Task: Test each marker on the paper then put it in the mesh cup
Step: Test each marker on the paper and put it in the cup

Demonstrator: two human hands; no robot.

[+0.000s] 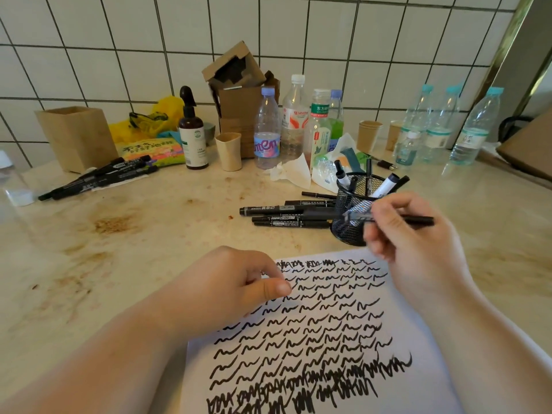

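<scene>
- Right hand (412, 243) is pinching a slim black marker (418, 220) roughly level, its back end poking out past the knuckles to the right. The front end is motion-blurred right in front of the mesh cup (352, 216), so I can't tell if the tip is over the rim or just beside it.
- Left hand (239, 282) sits on the top-left corner of the paper (424, 333), fingers curled under, thumb lying on the sheet. Doesn't look like it's gripping anything, though what's under the fingers is hidden.
- The paper lies under and between both hands, pretty much filled with rows of black squiggles, with denser scribble along the top and bottom edges.
- The mesh cup stands just beyond the right hand's fingers, off the paper's top edge. Several markers are already standing in it, including a white-bodied one (383, 186).
- Left of the cup and beyond the left hand, a loose bunch of black markers (280, 215) lies flat on the counter (149, 234).
- Way out beyond the left hand there's a second pile of markers (101, 179), next to a wooden box (77, 135).
- Along the tiled wall (119, 40) at the back: plastic bottles (294, 121), a brown spray bottle (192, 132), paper cups (228, 150), a torn cardboard box (236, 94).
- The counter has brownish stains out past the left hand.
</scene>
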